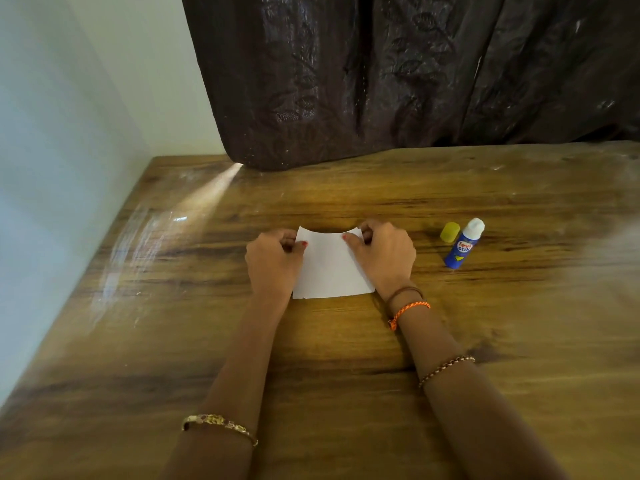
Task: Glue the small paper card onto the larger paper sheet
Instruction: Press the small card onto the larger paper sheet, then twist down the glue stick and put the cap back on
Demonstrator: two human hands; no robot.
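A white paper [330,268] lies in the middle of the wooden table [173,341], its far edge lifted and curved. My left hand [273,261] pinches its far left corner between thumb and fingers. My right hand [382,256] pinches its far right corner the same way. I cannot tell whether this is one sheet or the small card lying on the larger sheet. To the right lies a blue glue stick [462,245], uncapped, with its white tip pointing away from me. Its yellow cap [449,232] sits just left of the tip.
A dark brown curtain [398,81] hangs down onto the table's far edge. A pale wall [69,133] runs along the table's left side. Bracelets circle both of my forearms.
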